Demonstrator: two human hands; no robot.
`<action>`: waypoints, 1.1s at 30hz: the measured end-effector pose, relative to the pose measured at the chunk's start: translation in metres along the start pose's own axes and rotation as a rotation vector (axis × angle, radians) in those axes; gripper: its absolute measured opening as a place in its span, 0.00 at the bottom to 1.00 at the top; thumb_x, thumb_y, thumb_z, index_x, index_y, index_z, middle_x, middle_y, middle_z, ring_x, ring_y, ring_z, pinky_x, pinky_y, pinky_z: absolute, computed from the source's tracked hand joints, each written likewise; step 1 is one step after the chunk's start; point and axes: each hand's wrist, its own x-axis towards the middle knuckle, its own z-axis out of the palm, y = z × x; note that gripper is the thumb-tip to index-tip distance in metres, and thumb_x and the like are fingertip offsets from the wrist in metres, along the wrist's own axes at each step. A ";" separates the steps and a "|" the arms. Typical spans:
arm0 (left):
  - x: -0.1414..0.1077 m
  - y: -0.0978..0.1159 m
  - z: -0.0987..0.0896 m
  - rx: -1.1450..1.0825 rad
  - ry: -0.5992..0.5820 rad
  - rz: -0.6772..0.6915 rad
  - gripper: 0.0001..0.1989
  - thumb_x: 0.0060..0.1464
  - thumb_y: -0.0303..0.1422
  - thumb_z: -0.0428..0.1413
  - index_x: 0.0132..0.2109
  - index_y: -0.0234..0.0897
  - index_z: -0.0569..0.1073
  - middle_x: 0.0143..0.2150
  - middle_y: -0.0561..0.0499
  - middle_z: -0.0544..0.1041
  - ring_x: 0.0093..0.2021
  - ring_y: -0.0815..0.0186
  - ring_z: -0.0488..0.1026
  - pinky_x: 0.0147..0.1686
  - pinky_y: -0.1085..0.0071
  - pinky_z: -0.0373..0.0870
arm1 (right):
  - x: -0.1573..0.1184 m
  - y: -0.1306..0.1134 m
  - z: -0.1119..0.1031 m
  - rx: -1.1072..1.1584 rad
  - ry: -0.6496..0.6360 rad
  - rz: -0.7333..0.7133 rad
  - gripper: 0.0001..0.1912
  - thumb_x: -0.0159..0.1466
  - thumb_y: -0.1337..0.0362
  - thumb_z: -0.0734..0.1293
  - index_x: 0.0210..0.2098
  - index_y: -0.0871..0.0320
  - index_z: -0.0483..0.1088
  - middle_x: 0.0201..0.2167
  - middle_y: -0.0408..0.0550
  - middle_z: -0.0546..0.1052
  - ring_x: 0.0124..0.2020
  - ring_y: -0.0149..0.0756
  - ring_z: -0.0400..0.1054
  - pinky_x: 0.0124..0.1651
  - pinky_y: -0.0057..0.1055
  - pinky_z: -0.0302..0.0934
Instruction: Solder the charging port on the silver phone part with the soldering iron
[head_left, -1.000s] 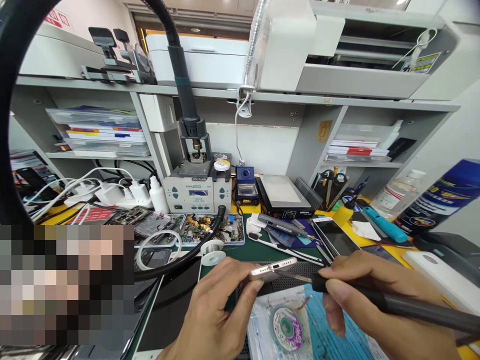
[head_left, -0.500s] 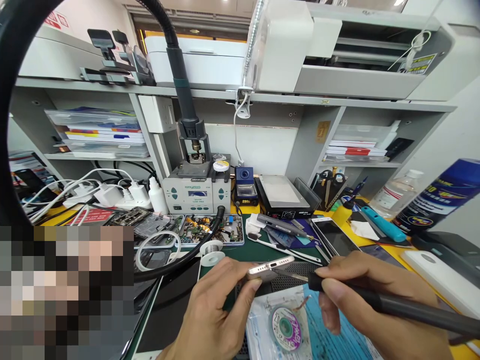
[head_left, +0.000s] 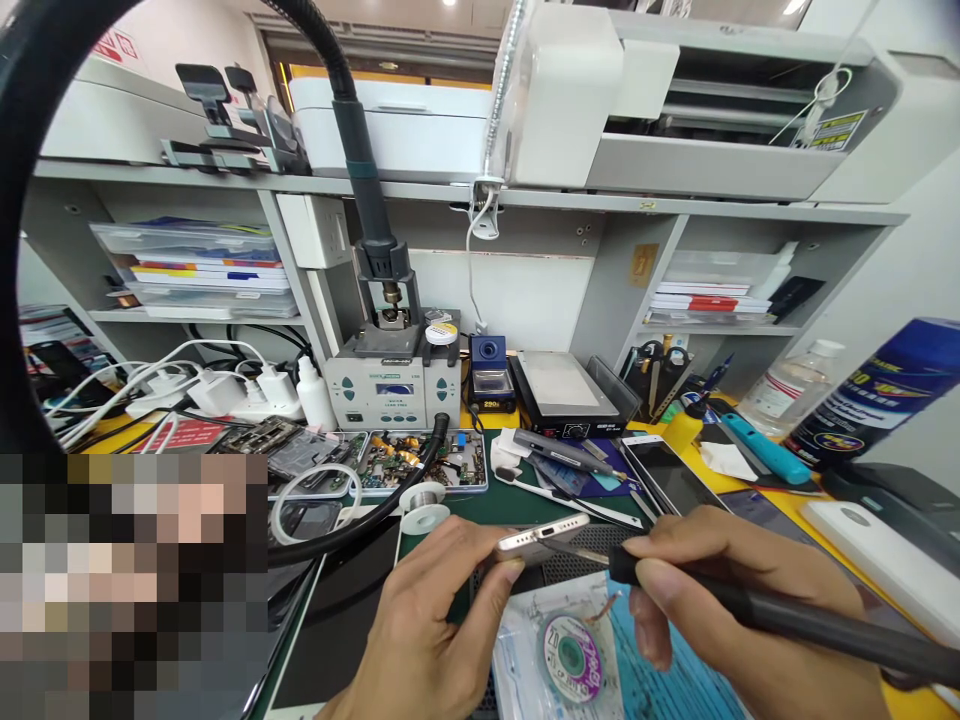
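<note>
A light-coloured smartphone [head_left: 562,527] is tilted with its bottom edge, charging port and speaker holes facing me. My left hand [head_left: 427,610] holds it by one side, thumb below and fingers above. In my right hand [head_left: 742,580] is a long black screwdriver [head_left: 810,618], gripped near its front end. Its thin shaft points left, and the tip meets the phone's bottom edge beside the port. Whether the tip sits in a screw is too small to tell. Under both hands lie a roll of desoldering braid [head_left: 571,657] and a blue mat [head_left: 679,665].
Behind the phone are a solder spool [head_left: 424,508], a tray of circuit boards [head_left: 424,460] and a hot-air station [head_left: 394,390]. A black phone screen [head_left: 330,620] lies left, a white phone [head_left: 874,560] right. A black ring-shaped frame [head_left: 22,250] arches at left, its cable crossing the bench.
My right hand and the screwdriver have shifted slightly to the left. The phone and my left hand are almost unmoved.
</note>
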 end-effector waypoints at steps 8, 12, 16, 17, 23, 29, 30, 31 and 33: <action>0.000 -0.001 0.001 0.007 0.016 0.008 0.14 0.66 0.22 0.54 0.53 0.41 0.77 0.41 0.51 0.80 0.39 0.66 0.75 0.40 0.71 0.72 | 0.009 0.006 -0.013 -0.005 -0.131 -0.144 0.02 0.58 0.64 0.77 0.30 0.52 0.80 0.15 0.41 0.78 0.11 0.35 0.72 0.14 0.25 0.69; 0.002 0.001 0.002 -0.002 0.015 0.020 0.14 0.66 0.22 0.54 0.52 0.40 0.78 0.41 0.50 0.81 0.39 0.65 0.76 0.39 0.71 0.73 | 0.004 0.003 -0.006 0.012 -0.052 -0.073 0.03 0.56 0.60 0.77 0.28 0.49 0.81 0.18 0.40 0.79 0.12 0.33 0.71 0.16 0.26 0.69; 0.002 0.002 0.001 0.007 0.024 0.036 0.14 0.66 0.22 0.54 0.52 0.40 0.78 0.39 0.50 0.80 0.38 0.66 0.76 0.39 0.71 0.72 | -0.002 0.000 0.002 -0.001 0.000 -0.039 0.02 0.56 0.59 0.77 0.27 0.48 0.82 0.21 0.41 0.80 0.13 0.30 0.70 0.19 0.25 0.67; 0.002 0.001 0.001 0.011 0.021 0.030 0.13 0.66 0.22 0.54 0.52 0.40 0.78 0.40 0.50 0.80 0.38 0.65 0.76 0.39 0.71 0.72 | -0.002 -0.001 0.003 -0.003 0.005 -0.041 0.02 0.55 0.59 0.77 0.27 0.48 0.81 0.21 0.41 0.80 0.13 0.30 0.70 0.18 0.25 0.67; 0.001 -0.001 0.000 0.018 0.016 0.024 0.13 0.66 0.22 0.54 0.52 0.40 0.77 0.40 0.50 0.80 0.39 0.66 0.76 0.39 0.71 0.73 | 0.002 0.002 -0.003 -0.033 0.020 -0.101 0.03 0.57 0.59 0.76 0.28 0.48 0.80 0.20 0.40 0.80 0.14 0.31 0.71 0.20 0.25 0.69; 0.001 0.001 0.000 0.019 0.029 0.035 0.11 0.65 0.22 0.55 0.51 0.38 0.77 0.40 0.49 0.81 0.38 0.65 0.76 0.38 0.71 0.73 | 0.008 0.006 -0.015 -0.160 -0.133 -0.266 0.08 0.57 0.68 0.76 0.33 0.47 0.82 0.20 0.41 0.81 0.18 0.35 0.76 0.20 0.25 0.71; 0.002 0.001 0.000 0.018 0.031 0.037 0.11 0.65 0.22 0.55 0.51 0.38 0.77 0.40 0.49 0.81 0.39 0.65 0.76 0.39 0.71 0.73 | 0.008 0.007 -0.015 -0.169 -0.103 -0.266 0.07 0.57 0.68 0.76 0.32 0.47 0.82 0.21 0.42 0.81 0.19 0.36 0.77 0.20 0.25 0.70; 0.002 0.000 0.001 0.017 0.033 0.042 0.12 0.65 0.22 0.55 0.51 0.39 0.77 0.41 0.49 0.81 0.39 0.65 0.76 0.39 0.71 0.74 | 0.007 0.007 -0.015 -0.177 -0.079 -0.268 0.06 0.57 0.67 0.76 0.32 0.48 0.82 0.22 0.43 0.82 0.20 0.37 0.78 0.20 0.26 0.70; 0.001 0.000 0.001 0.018 0.032 0.043 0.13 0.65 0.22 0.55 0.52 0.39 0.77 0.41 0.49 0.81 0.39 0.65 0.76 0.39 0.70 0.74 | 0.006 0.007 -0.014 -0.190 -0.090 -0.276 0.05 0.57 0.66 0.76 0.32 0.48 0.82 0.27 0.45 0.84 0.22 0.38 0.79 0.21 0.27 0.71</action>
